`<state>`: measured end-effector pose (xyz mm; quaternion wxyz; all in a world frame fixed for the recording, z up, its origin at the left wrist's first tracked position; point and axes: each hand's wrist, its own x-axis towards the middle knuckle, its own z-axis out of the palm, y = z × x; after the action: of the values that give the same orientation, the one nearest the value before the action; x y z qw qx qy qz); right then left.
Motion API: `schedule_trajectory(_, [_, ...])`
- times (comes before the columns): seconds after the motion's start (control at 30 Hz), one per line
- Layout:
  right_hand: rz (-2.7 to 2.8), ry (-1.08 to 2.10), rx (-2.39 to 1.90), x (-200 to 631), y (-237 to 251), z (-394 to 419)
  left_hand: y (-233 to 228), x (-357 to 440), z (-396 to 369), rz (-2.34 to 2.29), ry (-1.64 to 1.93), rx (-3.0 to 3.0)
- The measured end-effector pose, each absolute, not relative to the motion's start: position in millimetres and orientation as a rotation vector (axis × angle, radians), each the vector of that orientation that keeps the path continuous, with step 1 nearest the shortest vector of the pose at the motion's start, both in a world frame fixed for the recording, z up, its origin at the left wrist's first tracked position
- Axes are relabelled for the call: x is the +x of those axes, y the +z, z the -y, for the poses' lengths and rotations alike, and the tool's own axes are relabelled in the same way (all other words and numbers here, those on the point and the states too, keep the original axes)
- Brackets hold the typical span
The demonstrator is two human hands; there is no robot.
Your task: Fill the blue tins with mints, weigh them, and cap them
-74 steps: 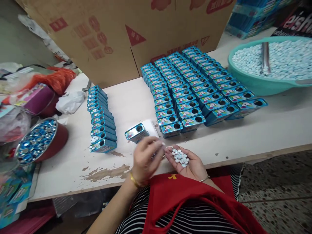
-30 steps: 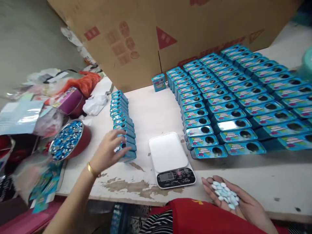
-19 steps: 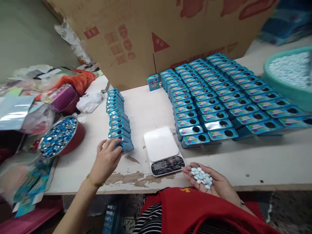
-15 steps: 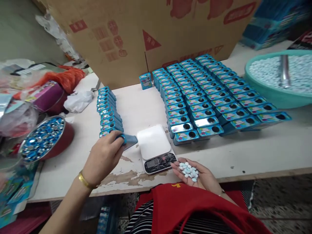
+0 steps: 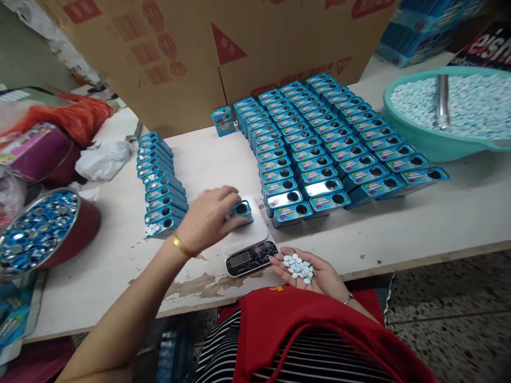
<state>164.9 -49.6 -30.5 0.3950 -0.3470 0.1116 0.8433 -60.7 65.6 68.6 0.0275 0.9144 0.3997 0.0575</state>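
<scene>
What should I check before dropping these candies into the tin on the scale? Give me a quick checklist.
1. Tin sits on the scale platform: ok, left hand grips it.
2. Tin's round hole faces up and is uncovered: ok.
3. Scale display readable: cannot tell, too small.
4. Candies lie in the open right hand: ok.
5. Scale clear of the neighbouring tins: ok, a gap shows.
6. Candy basin stocked: ok.
</scene>
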Motion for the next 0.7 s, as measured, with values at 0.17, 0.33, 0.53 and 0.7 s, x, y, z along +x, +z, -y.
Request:
schedule_trajectory(0.17, [-0.29, 2.115, -0.889, 169.8, -32.8, 49.5, 90.3, -101.4, -48.7, -1.576, 0.716, 2.597])
schedule_trajectory(0.33, [-0.286, 2.106, -0.909, 171.0, -34.1, 48.1, 83.3, -134.0, -26.7, -1.813, 0.794, 2.439])
schedule_trajectory(0.53, [-0.283, 2.081, -0.931, 169.1, -33.6, 46.5, 68.6, -141.0, -19.8, -1.729, 0.737, 2.441])
schedule_trajectory(0.7, [-0.289, 2.068, -0.955, 167.4, -31.0, 45.7, 64.4, -130.8, -25.7, -1.539, 0.612, 2.476])
